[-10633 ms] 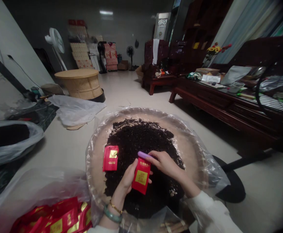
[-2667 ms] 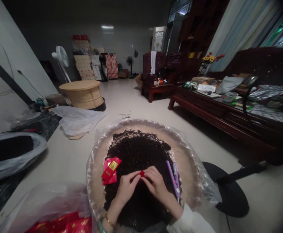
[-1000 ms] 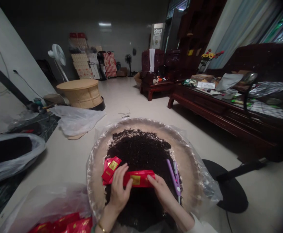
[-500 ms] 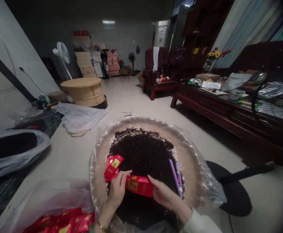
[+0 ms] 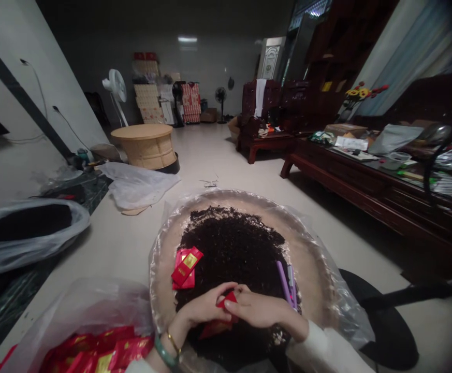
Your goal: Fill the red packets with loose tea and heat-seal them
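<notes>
A round tray (image 5: 159, 248) lined with clear plastic holds a heap of dark loose tea leaves (image 5: 233, 243). Over its near edge, my left hand (image 5: 204, 308) and my right hand (image 5: 254, 309) both pinch the top of a red packet (image 5: 220, 321) that hangs down between them. Two more red packets with gold labels (image 5: 186, 260) lie on the leaves to the left. A purple clamp-like tool (image 5: 287, 277) rests on the leaves to the right of my right hand.
A clear bag with several red packets (image 5: 93, 352) lies at the lower left. A plastic-lined bin of dark leaves (image 5: 24, 228) stands at the left. A dark wooden bench (image 5: 365, 191) runs along the right, and a round wooden tub (image 5: 146, 145) sits further back.
The red packet, held flat and sideways between both hands a moment ago, now hangs upright with both hands pinching its top close together. The camera view has shifted slightly left.
</notes>
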A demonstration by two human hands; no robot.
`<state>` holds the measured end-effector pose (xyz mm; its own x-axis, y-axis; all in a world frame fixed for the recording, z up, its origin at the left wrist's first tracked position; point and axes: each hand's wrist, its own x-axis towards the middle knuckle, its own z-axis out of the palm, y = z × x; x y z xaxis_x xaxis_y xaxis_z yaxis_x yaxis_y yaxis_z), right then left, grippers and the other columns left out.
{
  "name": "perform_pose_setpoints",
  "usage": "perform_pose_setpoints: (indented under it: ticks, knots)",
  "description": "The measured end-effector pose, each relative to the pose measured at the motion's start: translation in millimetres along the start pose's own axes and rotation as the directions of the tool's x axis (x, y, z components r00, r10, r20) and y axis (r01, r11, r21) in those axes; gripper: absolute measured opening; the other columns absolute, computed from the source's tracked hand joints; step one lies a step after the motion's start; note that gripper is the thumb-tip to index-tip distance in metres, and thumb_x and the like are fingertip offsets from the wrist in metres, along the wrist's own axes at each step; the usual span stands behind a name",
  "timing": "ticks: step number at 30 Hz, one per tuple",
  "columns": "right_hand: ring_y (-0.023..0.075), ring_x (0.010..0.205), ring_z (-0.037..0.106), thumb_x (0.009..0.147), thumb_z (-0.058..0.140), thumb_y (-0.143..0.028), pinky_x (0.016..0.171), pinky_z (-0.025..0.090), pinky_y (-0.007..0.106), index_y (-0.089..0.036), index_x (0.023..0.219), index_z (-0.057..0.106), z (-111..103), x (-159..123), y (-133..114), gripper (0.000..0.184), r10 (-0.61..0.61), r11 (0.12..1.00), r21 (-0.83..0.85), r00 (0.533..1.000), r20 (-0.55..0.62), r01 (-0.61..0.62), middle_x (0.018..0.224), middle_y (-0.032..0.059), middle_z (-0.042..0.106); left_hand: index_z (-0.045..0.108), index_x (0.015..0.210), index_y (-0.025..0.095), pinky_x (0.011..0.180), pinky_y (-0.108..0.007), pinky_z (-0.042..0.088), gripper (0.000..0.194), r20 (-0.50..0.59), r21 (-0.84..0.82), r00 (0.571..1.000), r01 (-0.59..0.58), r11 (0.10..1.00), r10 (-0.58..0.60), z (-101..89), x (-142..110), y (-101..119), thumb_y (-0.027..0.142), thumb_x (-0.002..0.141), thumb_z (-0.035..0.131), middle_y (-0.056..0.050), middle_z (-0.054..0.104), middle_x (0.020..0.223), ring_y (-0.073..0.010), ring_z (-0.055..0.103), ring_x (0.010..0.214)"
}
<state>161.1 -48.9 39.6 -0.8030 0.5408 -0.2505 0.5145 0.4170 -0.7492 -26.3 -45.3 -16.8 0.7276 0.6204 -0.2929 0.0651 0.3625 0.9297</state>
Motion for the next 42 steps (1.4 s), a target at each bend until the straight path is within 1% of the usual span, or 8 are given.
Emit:
perform_pose_setpoints:
  ticks: [8, 11, 14, 16, 19, 24, 35, 42]
  knots:
    - [0.0137, 0.057, 0.053, 0.096, 0.026, -0.056, 0.069, 0.048, 0.029, -0.015, 0.068, 0.068, 0, 12, 9, 0.065, -0.084, 0.993, 0.078, 0.996, -0.017, 0.085, 0.059, 0.0015, 0.061, 0.067, 0.106, 0.015, 0.071, -0.027, 0.047, 0.056, -0.059, -0.196, 0.998, -0.002, 0.981, -0.01, 4.0, -2, -17, 0.024, 0.053, 0.083, -0.003, 0.07, 0.09, -0.0173, 0.062, 0.078]
    - [0.0161, 0.063, 0.061, 0.097, 0.026, -0.054, 0.066, 0.051, 0.028, -0.015, 0.076, 0.071, -7, 14, 14, 0.063, -0.068, 0.98, 0.17, 0.978, -0.197, 0.103, 0.067, 0.0032, 0.069, 0.068, 0.092, 0.011, 0.061, -0.022, 0.043, 0.05, -0.14, -0.278, 0.99, -0.016, 0.961, -0.024, -2.7, -9, -19, 0.031, 0.049, 0.086, -0.001, 0.068, 0.076, -0.0134, 0.059, 0.066]
    - [0.0239, 0.102, 0.063, 0.097, 0.032, -0.047, 0.089, 0.049, 0.038, -0.018, 0.11, 0.068, -10, 21, 26, 0.047, -0.012, 1.0, 0.006, 0.838, -0.546, 0.018, 0.108, 0.0098, 0.071, 0.065, 0.094, 0.013, 0.064, -0.022, 0.046, 0.057, -0.298, -0.344, 0.954, -0.075, 0.936, -0.034, -15.6, -19, -22, 0.035, 0.047, 0.089, -0.002, 0.07, 0.08, -0.0145, 0.063, 0.068]
    - [0.0312, 0.131, 0.043, 0.091, 0.047, -0.049, 0.106, 0.033, 0.05, -0.019, 0.134, 0.052, -9, 33, 36, 0.052, -0.051, 0.959, -0.247, 0.769, -0.637, -0.141, 0.139, 0.0153, 0.052, 0.064, 0.095, 0.014, 0.068, -0.025, 0.049, 0.062, -0.438, -0.4, 0.898, -0.143, 0.905, -0.052, -25.4, -26, -21, 0.04, 0.044, 0.09, -0.005, 0.072, 0.083, -0.0167, 0.066, 0.071]
    - [0.04, 0.143, 0.013, 0.073, 0.065, -0.063, 0.112, 0.011, 0.059, -0.018, 0.146, 0.034, -6, 64, 48, 0.091, -0.064, 0.814, -0.508, 0.827, -0.558, -0.281, 0.154, 0.02, 0.024, 0.062, 0.095, 0.015, 0.067, -0.027, 0.051, 0.067, -0.584, -0.41, 0.81, -0.228, 0.883, -0.062, -37.2, -36, -15, 0.046, 0.043, 0.09, -0.007, 0.073, 0.081, -0.0194, 0.069, 0.07]
    - [0.0475, 0.138, 0.022, 0.057, 0.071, -0.073, 0.111, 0.005, 0.062, -0.013, 0.141, 0.044, 0, 122, 43, 0.107, 0.069, 0.749, -0.594, 0.927, -0.369, -0.293, 0.148, 0.0263, 0.034, 0.063, 0.095, 0.015, 0.074, -0.03, 0.054, 0.066, -0.645, -0.371, 0.764, -0.307, 0.876, -0.006, -42.6, -49, -6, 0.049, 0.045, 0.088, -0.006, 0.073, 0.079, -0.0213, 0.071, 0.073]
    - [0.0398, 0.128, 0.039, 0.071, 0.067, -0.062, 0.104, 0.03, 0.057, -0.022, 0.12, 0.06, 74, 98, 39, 0.064, -0.227, 0.614, -0.785, 0.971, -0.07, 0.087, 0.138, 0.0154, 0.048, 0.061, 0.101, 0.015, 0.086, -0.038, 0.053, 0.071, -0.668, -0.37, 0.744, -0.297, 0.88, -0.03, -39.1, -50, -4, 0.047, 0.044, 0.089, -0.011, 0.074, 0.092, -0.0285, 0.07, 0.092]
    - [0.0307, 0.114, 0.049, 0.082, 0.066, -0.036, 0.096, 0.039, 0.047, -0.023, 0.102, 0.063, 36, 65, 49, 0.024, -0.205, 0.661, -0.75, 0.967, -0.149, 0.024, 0.117, 0.0111, 0.06, 0.063, 0.096, 0.014, 0.082, -0.04, 0.053, 0.067, -0.618, -0.346, 0.786, -0.266, 0.9, -0.005, -36.3, -40, -2, 0.048, 0.045, 0.089, -0.012, 0.074, 0.087, -0.0281, 0.072, 0.082]
